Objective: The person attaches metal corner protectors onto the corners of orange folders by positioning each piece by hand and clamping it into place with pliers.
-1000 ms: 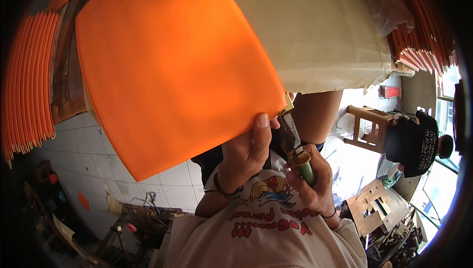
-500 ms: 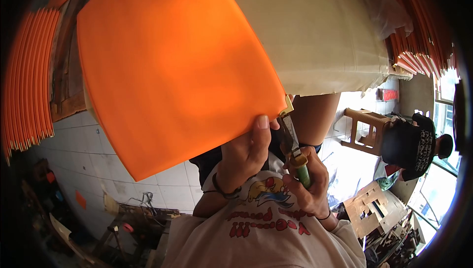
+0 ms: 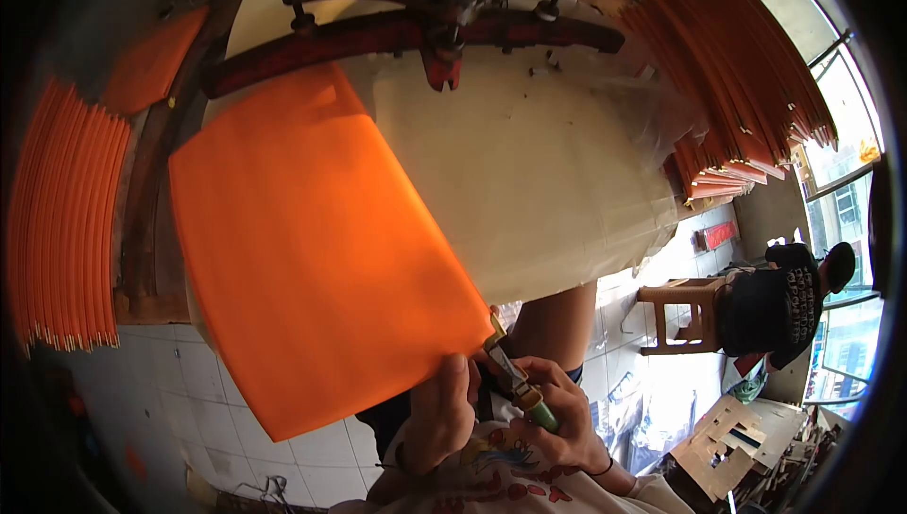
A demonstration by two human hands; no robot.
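Head view: orange panel (image 3: 321, 268) ahead-left of right hand (image 3: 572, 419), long axis running forward. Left hand (image 3: 442, 418), nearer, pinches its near edge; right grips green-handled tool (image 3: 537, 407), tip at brass-coloured corner piece (image 3: 497, 327), contact unclear.

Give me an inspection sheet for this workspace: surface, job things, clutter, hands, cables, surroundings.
Surface: table, pale covering.
Job's things: orange panel, brass-coloured corner piece at its near right corner; green-handled tool.
Clutter: left orange stack, right orange stack; cut board lower right.
Hands: left hand holds panel's near edge; right hand grips tool.
Cables: wiry tangle on floor; cable or not, unclear.
Surroundings: person at brown stool, near windows.
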